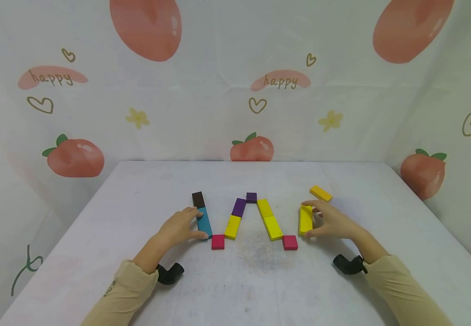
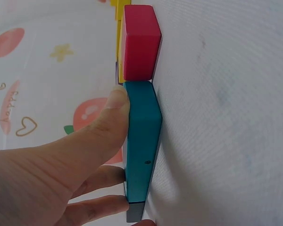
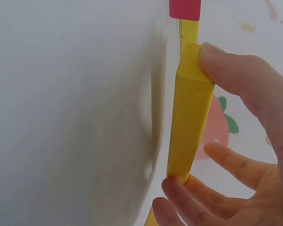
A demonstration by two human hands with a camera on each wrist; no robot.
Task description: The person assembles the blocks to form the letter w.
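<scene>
My left hand (image 1: pixel 180 226) is at a teal-blue block (image 1: pixel 204 222), its thumb at the near end and fingertips toward the far end. In the left wrist view this block (image 2: pixel 144 141) lies flat with its near corner against a red block (image 2: pixel 141 42). A dark brown block (image 1: pixel 198 199) adjoins its far end. My right hand (image 1: pixel 331 219) pinches a yellow block (image 1: pixel 305 220) lengthwise between thumb and fingers. The right wrist view shows that yellow block (image 3: pixel 191 117) raised off the white table, thumb at one end, fingertips at the other.
Between the hands, flat blocks form a zigzag: a red block (image 1: pixel 218 242), a yellow (image 1: pixel 233 227), purple (image 1: pixel 238 207) and dark purple (image 1: pixel 251 198), two yellow (image 1: pixel 272 227), then another red (image 1: pixel 290 242). A loose yellow block (image 1: pixel 321 193) lies beyond my right hand.
</scene>
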